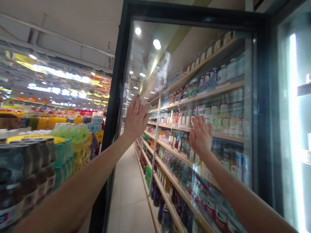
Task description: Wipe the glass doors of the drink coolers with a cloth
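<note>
A glass door point(179, 42) with a black frame stands swung open in front of me. My left hand point(137, 118) is raised against the left part of the pane, fingers pointing up and slightly bent. A pale, crumpled-looking patch point(144, 101) shows at its fingertips; what it is cannot be made out. My right hand point(201, 135) is at the pane farther right, fingers extended and a little apart, holding nothing. Both arms reach up from the lower corners. Bottles on shelves show in the glass behind the hands.
Long shelves point(179, 152) of drink bottles line the aisle seen in the pane. Stacked packs of bottles point(26, 168) stand at the left, close to the door edge. At the right is a cooler interior with a bright light strip point(295, 129). Pale floor tiles point(132, 194) run below.
</note>
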